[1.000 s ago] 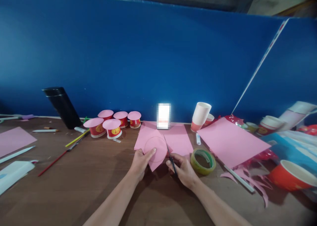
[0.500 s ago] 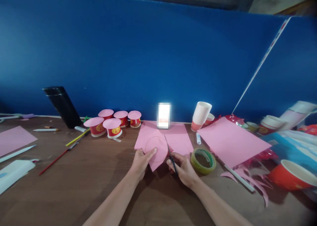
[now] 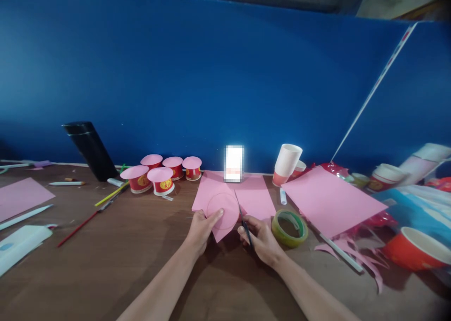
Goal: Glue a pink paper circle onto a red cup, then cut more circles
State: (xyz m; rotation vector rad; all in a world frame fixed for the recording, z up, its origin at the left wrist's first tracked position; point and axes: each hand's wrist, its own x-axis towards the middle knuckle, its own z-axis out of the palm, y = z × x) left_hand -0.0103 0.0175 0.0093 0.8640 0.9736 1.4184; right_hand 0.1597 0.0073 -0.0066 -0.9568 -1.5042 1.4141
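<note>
Pink paper with a drawn circle, held over the table by the left hand, scissors alongside.
Pink-topped cups stand at ten o'clock; at eight, the left hand has a closed pinch, thumb on top, likely steadying the sheet and leaving its right edge reachable. The right hand, at four, curls a closed grip round the scissors, tips towards twelve; blade opening I can't tell. The tape roll crowds that wrist; six o'clock offers more room.

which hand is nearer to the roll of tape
The right hand: it is just left of the tape roll; the left hand is farther left, on the pink paper.
</note>
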